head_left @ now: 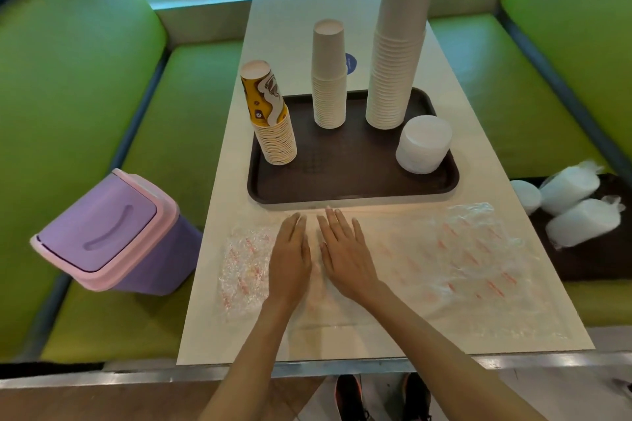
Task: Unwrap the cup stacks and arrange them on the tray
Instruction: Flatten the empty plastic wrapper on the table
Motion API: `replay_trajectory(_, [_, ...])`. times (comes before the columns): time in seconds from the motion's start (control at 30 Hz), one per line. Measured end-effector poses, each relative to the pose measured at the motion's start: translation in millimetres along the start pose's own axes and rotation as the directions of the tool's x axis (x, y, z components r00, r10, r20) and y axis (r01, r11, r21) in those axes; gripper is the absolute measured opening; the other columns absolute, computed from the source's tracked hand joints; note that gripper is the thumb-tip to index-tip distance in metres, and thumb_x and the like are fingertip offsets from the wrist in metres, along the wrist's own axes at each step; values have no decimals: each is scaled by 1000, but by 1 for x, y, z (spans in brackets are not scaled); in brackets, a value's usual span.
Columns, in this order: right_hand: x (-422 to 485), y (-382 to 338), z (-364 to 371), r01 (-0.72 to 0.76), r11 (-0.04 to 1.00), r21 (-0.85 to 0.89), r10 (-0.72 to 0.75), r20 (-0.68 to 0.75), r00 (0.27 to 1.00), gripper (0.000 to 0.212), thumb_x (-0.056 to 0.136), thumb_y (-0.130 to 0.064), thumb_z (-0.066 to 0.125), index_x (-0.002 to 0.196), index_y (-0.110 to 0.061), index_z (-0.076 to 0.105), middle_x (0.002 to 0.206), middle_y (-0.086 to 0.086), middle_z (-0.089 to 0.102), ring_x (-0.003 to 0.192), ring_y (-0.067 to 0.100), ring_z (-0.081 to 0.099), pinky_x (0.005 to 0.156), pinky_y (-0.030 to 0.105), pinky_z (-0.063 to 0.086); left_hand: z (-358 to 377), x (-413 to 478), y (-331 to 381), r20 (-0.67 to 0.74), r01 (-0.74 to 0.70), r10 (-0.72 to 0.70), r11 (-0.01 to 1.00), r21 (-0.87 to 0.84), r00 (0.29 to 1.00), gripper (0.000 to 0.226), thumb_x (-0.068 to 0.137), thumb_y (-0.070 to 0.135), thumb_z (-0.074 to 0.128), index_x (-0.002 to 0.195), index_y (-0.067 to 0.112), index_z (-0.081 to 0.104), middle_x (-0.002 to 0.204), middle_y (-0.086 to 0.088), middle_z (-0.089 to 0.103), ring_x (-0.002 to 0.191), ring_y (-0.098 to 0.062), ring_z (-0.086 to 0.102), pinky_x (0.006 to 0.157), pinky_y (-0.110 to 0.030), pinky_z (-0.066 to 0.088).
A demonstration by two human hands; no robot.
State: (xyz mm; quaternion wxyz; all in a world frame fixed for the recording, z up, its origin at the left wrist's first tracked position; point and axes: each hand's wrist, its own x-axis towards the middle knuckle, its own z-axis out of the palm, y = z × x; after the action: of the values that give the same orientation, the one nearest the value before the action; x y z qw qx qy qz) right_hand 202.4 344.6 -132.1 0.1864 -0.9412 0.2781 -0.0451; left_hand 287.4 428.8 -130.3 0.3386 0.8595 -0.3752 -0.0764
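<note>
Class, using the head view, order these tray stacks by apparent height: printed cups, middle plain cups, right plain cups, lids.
1. Right plain cups, running past the frame's top.
2. Middle plain cups and printed cups: nearly alike, printed stack nearer and tilted, so unranked.
3. Lids.

On the brown tray before me, three cup stacks stand upside down: a yellow printed stack tilting at the left edge, a short white stack at the back, and a tall white stack on the right. White lids sit front right. Clear, red-printed wrap lies flat on the desk, nearer me.
</note>
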Motion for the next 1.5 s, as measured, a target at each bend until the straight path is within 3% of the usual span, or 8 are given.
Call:
replay_trajectory(0.1, [3, 3, 10, -48, 994, -101, 43, -44, 998, 52, 96, -31, 26, 136, -11, 53, 142, 11, 50, 131, 26, 48, 113, 46, 23, 10, 1, -15, 131, -67, 43, 981, 184, 990, 54, 99, 26, 13, 147, 8, 30, 156, -6, 24, 147, -21, 14, 117, -27, 2])
replay_trajectory(0.5, [8, 10, 28, 0, 995, -100, 2, 23, 1000, 54, 102, -34, 13, 142, -16, 44, 149, 9, 43, 137, 26, 40, 114, 44, 9, 18, -1, -28, 159, -86, 35, 942, 325, 987, 67, 90, 39, 1, 149, 14, 20, 156, 1, 10, 143, -12, 1, 116, -26, -7])
replay_trajectory(0.6, [7, 16, 26, 6, 997, -78, -1, 60, 998, 55, 98, -39, 22, 147, -20, 36, 155, 7, 31, 143, 24, 29, 116, 42, -1, 21, -1, -31, 146, -83, 30, 924, 374, 989, 60, 94, 35, 7, 149, 14, 20, 156, 0, 13, 145, -16, 10, 115, -27, -6])
replay_trajectory(0.73, [-2, 45, 16, -24, 997, -77, 26, 20, 999, 66, 92, -55, 6, 152, -27, 4, 158, -2, -8, 148, 18, -7, 117, 40, -14, 22, -2, -30, 145, -60, 8, 930, 363, 989, 60, 93, 41, 2, 148, 19, 8, 158, 2, 9, 144, -11, 1, 117, -28, -7])
replay_trajectory(0.87, [-14, 83, -5, -133, 983, -125, 137, 24, 990, 75, 85, -62, -2, 153, -28, -4, 157, -4, -20, 145, 14, -18, 116, 38, -15, 23, -3, -31, 156, -60, 3, 929, 364, 988, 61, 91, 44, -4, 147, 21, 1, 158, 4, 3, 143, -9, -8, 117, -28, -10])
replay_trajectory(1.17, [-22, 109, -19, -256, 953, -162, 261, 8, 965, 84, 81, -66, -5, 154, -23, -1, 160, 7, -16, 147, 26, -15, 112, 36, -22, 23, 0, -27, 167, -59, -4, 925, 375, 986, 65, 88, 46, -8, 148, 20, -1, 160, 2, 2, 141, -8, -12, 115, -29, -12])
replay_trajectory(1.3, [-25, 91, -17, -274, 949, -157, 252, -147, 957, 72, 97, -55, 7, 148, -12, 33, 155, 20, 24, 144, 38, 20, 115, 42, -9, 18, 3, -23, 224, -64, -16, 936, 347, 974, 76, 82, 49, -13, 151, 19, 0, 160, 0, -3, 140, -7, -16, 113, -30, -17])
replay_trajectory(1.5, [-39, 8, 7, -132, 990, -41, 118, -246, 962, 54, 102, -38, 17, 132, -13, 56, 146, 20, 43, 135, 35, 40, 112, 44, 9, -2, -28, -5, -50, -12, 14, 999, 41, 999, 53, 99, 35, 24, 143, 9, 39, 153, -6, 32, 143, -20, 26, 116, -32, 16])
